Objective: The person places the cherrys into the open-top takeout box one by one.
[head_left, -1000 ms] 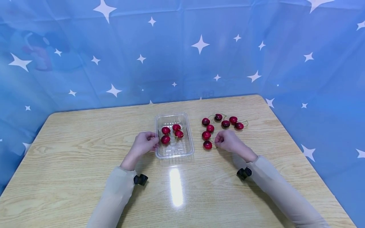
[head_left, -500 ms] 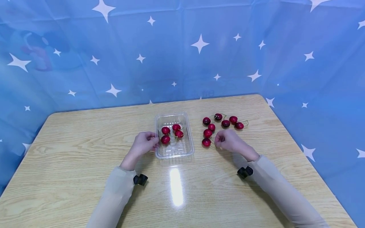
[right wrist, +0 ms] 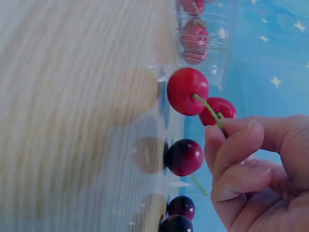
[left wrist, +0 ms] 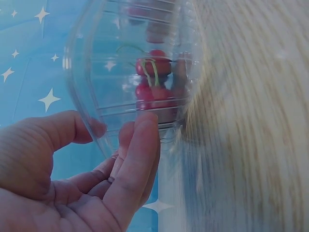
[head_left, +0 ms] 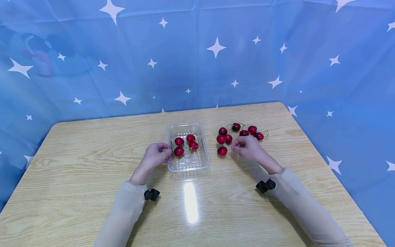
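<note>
Where the left hand sits: at the left side of the clear tray, thumb and fingers nearly closed, pinching its rim.
Tray: upright on the wooden table, four red cherries inside, grouped toward its middle and left.
Right hand: thumb and forefinger brought together, pinching a green stem; other fingers curled.
Stemmed cherry: bright red, on that stem, between right hand and tray; whether it touches the table, cannot tell.
Second cherry: just behind it in the right wrist view; whether its stem is held too, cannot tell.
Loose cherries: six, darker ones among them, beyond and beside the right hand.
Backdrop: blue, white stars.
</note>
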